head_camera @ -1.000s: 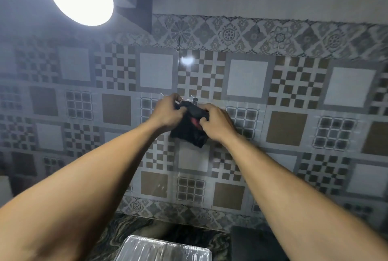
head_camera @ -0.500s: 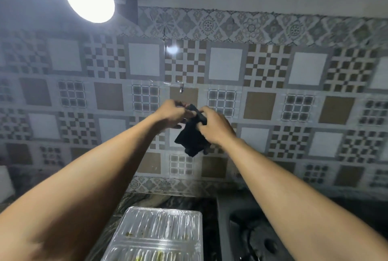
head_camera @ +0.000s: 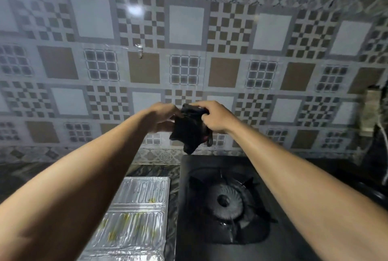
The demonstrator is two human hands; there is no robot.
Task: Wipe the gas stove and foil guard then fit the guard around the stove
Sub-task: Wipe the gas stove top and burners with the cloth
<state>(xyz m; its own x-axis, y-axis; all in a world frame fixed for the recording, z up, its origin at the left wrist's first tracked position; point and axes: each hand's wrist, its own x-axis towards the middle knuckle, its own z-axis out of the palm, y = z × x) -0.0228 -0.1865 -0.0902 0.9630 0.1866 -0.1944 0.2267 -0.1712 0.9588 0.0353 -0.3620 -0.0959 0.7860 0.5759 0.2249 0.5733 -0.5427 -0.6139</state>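
Dim, motion-blurred, glare on tiles (head_camera: 134, 9)

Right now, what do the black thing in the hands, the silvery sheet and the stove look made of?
Cloth: soft dark fabric, matte; it droops in folds from both hands.
Foil guard: thin aluminium foil, shiny and embossed with ribs, with yellowish stains.
Gas stove: probably black-coated metal, dull sheen; the burner looks like grey cast metal.

Home kitchen. A black single-burner gas stove (head_camera: 226, 199) sits on a dark marbled counter (head_camera: 151, 169); behind the stove rises a patterned tiled wall (head_camera: 189, 50), and just left of it lies a foil guard (head_camera: 134, 220).
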